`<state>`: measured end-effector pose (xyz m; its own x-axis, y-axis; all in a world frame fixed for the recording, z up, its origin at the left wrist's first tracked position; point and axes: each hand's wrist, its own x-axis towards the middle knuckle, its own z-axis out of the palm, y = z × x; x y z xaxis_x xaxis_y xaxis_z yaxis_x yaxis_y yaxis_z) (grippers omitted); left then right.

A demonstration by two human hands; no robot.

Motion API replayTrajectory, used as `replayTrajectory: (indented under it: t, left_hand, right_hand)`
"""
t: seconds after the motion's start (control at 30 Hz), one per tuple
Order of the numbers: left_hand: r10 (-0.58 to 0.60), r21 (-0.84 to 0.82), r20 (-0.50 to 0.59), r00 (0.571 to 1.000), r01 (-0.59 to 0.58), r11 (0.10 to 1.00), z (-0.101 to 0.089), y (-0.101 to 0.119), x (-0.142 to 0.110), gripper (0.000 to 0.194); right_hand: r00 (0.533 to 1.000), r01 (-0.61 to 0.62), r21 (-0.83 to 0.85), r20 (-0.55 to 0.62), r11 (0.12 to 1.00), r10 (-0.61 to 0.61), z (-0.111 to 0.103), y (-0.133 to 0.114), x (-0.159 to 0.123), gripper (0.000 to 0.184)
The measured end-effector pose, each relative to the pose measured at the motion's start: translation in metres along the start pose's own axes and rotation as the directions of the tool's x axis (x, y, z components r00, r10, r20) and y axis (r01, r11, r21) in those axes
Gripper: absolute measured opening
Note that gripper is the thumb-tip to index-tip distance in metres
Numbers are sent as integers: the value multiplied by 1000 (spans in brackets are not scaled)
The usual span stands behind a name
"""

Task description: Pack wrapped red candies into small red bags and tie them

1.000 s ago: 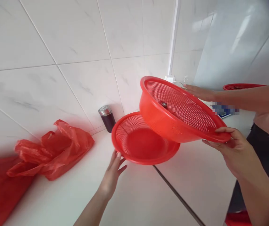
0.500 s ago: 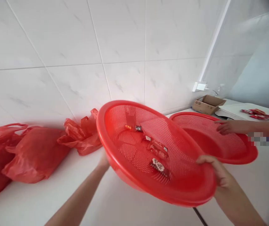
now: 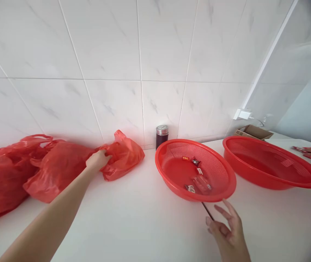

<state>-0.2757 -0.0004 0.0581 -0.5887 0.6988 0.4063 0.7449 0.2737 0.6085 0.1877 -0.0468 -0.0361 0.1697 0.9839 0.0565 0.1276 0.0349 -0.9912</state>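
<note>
Red basket [image 3: 176, 169] sits on the table [image 3: 144, 218] just beyond your right hand [image 3: 229, 233], fingers parted, your left hand [image 3: 97, 160] touching a crumpled bag [image 3: 125, 156], grip unclear, dark flask [image 3: 161, 139] behind, its mesh-walled bowl holding small packets [image 3: 200, 185].

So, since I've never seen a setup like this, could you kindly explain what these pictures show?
No machine is involved: these are a person's bare hands, seen by a camera worn on the head. The left hand is on a crumpled red bag; how firmly it grips is unclear. The right hand, fingers spread, is close to the front rim of a red basket containing small packets. On the white table are also fuller red bags, a dark flask and another basket.
</note>
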Motion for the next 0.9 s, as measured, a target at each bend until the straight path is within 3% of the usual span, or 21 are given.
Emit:
replayTrajectory:
  t: [0.1, 0.2, 0.27, 0.37, 0.47, 0.53, 0.57, 0.6, 0.63, 0.7, 0.8, 0.83, 0.9]
  left_hand:
    - [-71, -34, -161, 984, 66, 997, -17, 11, 7, 34]
    - [-16, -111, -343, 939, -23, 993, -39, 29, -1, 50]
    - [47, -135, -394, 918, -108, 985, -48, 40, -21, 50]
    - [187, -121, -352, 917, -243, 962, -45, 51, -75, 33]
    - [437, -119, -196, 878, -464, 878, -27, 61, -144, 16]
    - [691, -232, 14, 723, -670, 706, -15, 68, -186, 25]
    - [756, -306, 71, 650, -708, 637, -10, 71, -204, 31]
    - [788, -375, 110, 606, -709, 598, -8, 74, -218, 36]
    - [775, -428, 132, 618, -670, 607, -6, 76, -227, 38]
    - [641, -488, 162, 750, -504, 713, -8, 74, -235, 36]
    - [281, -497, 167, 945, -165, 852, -17, 58, -222, 21]
    - [141, -490, 140, 980, -55, 870, -21, 50, -214, 21]
    - [-133, -456, 84, 988, 157, 876, -30, 30, -198, 28]
  right_hand:
    - [999, 29, -8, 25, 1000, -28, 17, 10, -26, 68]
    - [989, 69, -35, 135, 997, -63, 31, 6, -39, 47]
    - [972, 87, -15, 222, 996, -82, 39, -7, -40, 39]
    - [929, 118, 55, 345, 991, -130, 53, -38, -36, 32]
    - [867, 154, 148, 454, 977, -205, 70, -66, -40, 28]
    - [811, 166, 216, 525, 962, -258, 82, -76, -47, 29]
    - [772, 177, 236, 568, 955, -284, 87, -78, -52, 31]
    - [732, 193, 244, 609, 950, -305, 91, -79, -56, 31]
    - [698, 209, 243, 641, 947, -319, 94, -79, -58, 28]
    - [697, 213, 226, 647, 951, -310, 94, -76, -60, 19]
    - [824, 95, 225, 528, 970, -203, 78, -69, -47, 24]
    - [871, 55, 223, 465, 973, -156, 69, -68, -40, 26]
    - [946, 18, 235, 309, 972, -93, 51, -66, -24, 28]
